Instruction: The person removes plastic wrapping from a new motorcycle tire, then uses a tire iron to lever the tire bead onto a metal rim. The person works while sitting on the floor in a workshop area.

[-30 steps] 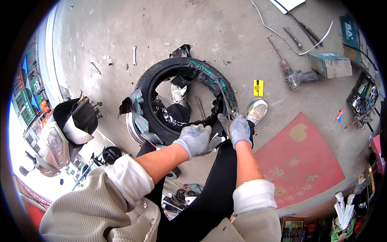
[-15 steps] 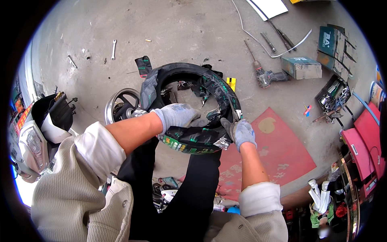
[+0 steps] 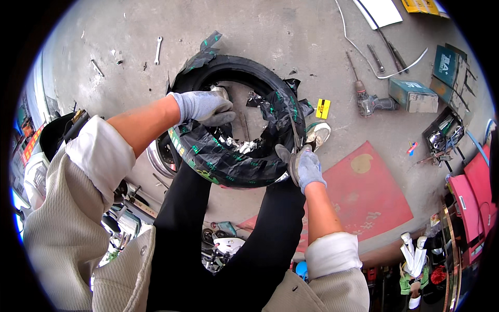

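Note:
A black tyre stands tilted in front of my knees, part of its ring bare rubber. Black plastic wrapping with green print covers its near side and hangs loose at the right and upper left. Over the left part of the ring is my left hand, in a grey-white glove, its fingers curled closed on the wrapping. My right hand, gloved too, grips the tyre's lower right side, thumb toward the hole. Torn silvery and black scraps show inside the ring.
A wheel rim lies behind the tyre at left. To the right are a power drill, a teal box, a tool case and a red mat. A wrench lies far left. My shoe is beside the tyre.
My left hand has moved left and up from the tyre's near inner edge. The tyre has turned and shifted, with more bare rubber at its far side. My right hand keeps its grip.

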`<state>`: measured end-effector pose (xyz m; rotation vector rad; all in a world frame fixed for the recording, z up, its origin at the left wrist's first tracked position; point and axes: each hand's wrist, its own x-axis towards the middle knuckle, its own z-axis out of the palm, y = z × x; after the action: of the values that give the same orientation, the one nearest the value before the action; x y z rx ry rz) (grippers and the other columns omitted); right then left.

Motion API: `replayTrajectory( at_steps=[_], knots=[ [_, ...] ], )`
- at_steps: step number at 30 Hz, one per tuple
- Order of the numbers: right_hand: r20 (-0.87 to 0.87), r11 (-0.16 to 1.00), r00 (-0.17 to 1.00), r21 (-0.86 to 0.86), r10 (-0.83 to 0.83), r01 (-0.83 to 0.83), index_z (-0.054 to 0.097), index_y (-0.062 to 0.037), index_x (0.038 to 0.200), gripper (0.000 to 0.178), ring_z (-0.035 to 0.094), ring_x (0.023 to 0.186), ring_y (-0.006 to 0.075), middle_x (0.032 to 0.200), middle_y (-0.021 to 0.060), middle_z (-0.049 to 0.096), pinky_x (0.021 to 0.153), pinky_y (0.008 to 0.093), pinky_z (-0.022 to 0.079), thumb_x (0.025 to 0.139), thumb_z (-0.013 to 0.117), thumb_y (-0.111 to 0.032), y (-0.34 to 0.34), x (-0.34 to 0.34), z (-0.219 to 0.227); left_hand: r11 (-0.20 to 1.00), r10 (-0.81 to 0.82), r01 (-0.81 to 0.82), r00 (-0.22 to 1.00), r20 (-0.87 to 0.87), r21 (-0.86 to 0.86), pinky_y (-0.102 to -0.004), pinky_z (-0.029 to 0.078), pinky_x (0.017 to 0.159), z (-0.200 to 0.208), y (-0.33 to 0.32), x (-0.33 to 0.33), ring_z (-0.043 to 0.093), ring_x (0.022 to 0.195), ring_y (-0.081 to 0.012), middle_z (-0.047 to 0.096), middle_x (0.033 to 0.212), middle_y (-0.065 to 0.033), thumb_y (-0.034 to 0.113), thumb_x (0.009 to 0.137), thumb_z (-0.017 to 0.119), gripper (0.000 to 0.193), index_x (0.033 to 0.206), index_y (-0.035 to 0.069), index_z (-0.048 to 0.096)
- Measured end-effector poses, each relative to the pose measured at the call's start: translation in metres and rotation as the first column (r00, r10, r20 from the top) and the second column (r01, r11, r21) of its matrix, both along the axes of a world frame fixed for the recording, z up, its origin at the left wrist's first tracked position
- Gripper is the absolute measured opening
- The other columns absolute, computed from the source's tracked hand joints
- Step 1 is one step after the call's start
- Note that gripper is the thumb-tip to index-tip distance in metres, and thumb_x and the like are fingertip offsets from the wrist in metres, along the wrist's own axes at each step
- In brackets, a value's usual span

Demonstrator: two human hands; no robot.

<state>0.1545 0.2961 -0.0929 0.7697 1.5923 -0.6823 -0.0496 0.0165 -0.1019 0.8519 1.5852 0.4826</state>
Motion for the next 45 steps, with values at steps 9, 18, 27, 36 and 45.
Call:
replayTrajectory(
  at_steps=[9,18,27,36,45],
  knots=[
    [-0.084,0.996,0.996,0.087,-0.023,0.03,0.069,0.0065,0.117,0.082,0.065,0.116,0.0437,0.117,0.0305,0.069,0.101,0.0457,0.051,0.089,0.062,-0.07,-0.032,-0.002,-0.007,0.94,-0.125,0.108,0.992,-0.033,-0.324,-0.0465,0.053,0.078,-0.006,-0.038,0.009,0.068,0.084,-0.0416,0.07,0.086,-0.0244,0.044,0.103,0.051,0.044,0.094,0.004,0.068],
    [-0.122,0.998,0.991,-0.007,0.062,-0.063,0.062,0.0068,0.125,0.085,0.065,0.118,0.0427,0.123,0.0308,0.067,0.1,0.0459,0.052,0.093,0.055,-0.071,-0.016,-0.01,-0.046,0.908,-0.245,0.205,0.967,-0.066,-0.366,-0.0486,0.054,0.08,-0.005,-0.024,0.006,0.068,0.081,-0.0438,0.07,0.082,-0.0248,0.044,0.104,0.049,0.046,0.093,0.004,0.069],
    [-0.258,0.989,0.966,-0.144,-0.006,-0.033,0.059,0.0068,0.131,0.092,0.064,0.117,0.0449,0.122,0.0301,0.067,0.1,0.047,0.052,0.084,0.068,-0.072,-0.002,-0.004,-0.083,0.907,-0.234,0.209,0.972,-0.024,-0.365,-0.0473,0.054,0.075,-0.001,-0.022,0.011,0.068,0.077,-0.0423,0.069,0.078,-0.023,0.041,0.103,0.053,0.04,0.095,0.004,0.066],
    [-0.475,0.937,0.822,0.019,0.315,-0.348,0.06,-0.0005,0.128,0.078,0.066,0.111,0.045,0.116,0.028,0.069,0.097,0.0507,0.052,0.087,0.066,-0.067,0.024,-0.052,-0.123,0.903,-0.239,0.162,0.959,-0.151,-0.399,-0.0479,0.055,0.075,0.008,-0.006,0.03,0.068,0.073,-0.0415,0.068,0.073,-0.0209,0.043,0.101,0.056,0.039,0.095,0.006,0.067],
    [-0.494,0.726,0.759,0.314,-0.425,0.612,0.06,0.0059,0.105,0.035,0.067,0.08,0.0208,0.089,0.0179,0.068,0.07,0.0367,0.055,0.098,0.068,-0.027,0.266,0.183,-0.116,-0.256,0.94,-0.885,-0.134,-0.313,-0.389,-0.0383,0.056,0.096,0.031,-0.081,0.068,0.069,0.107,-0.0274,0.059,0.137,-0.0188,0.044,0.089,0.077,0.086,0.151,-0.001,0.039]
  ],
)
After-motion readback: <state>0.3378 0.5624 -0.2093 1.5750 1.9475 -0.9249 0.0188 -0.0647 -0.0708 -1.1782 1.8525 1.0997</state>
